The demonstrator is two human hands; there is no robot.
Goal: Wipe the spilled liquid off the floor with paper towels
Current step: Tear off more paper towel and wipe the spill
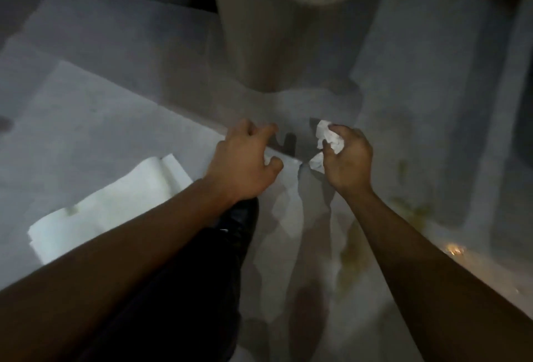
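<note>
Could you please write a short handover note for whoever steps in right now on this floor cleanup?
Right hand: grips a crumpled paper towel.
Left hand: fingers curled, a bit of white paper shows under the thumb; whether it grips it is unclear.
Fresh paper towels lie on the floor by the left forearm. The waste bin stands just ahead of both hands.
Done: a towel is already wadded up, seemingly used.
Left: yellowish spill marks show on the floor beside and under the right forearm. Probably bin the wad, take fresh towels and wipe there.
</note>
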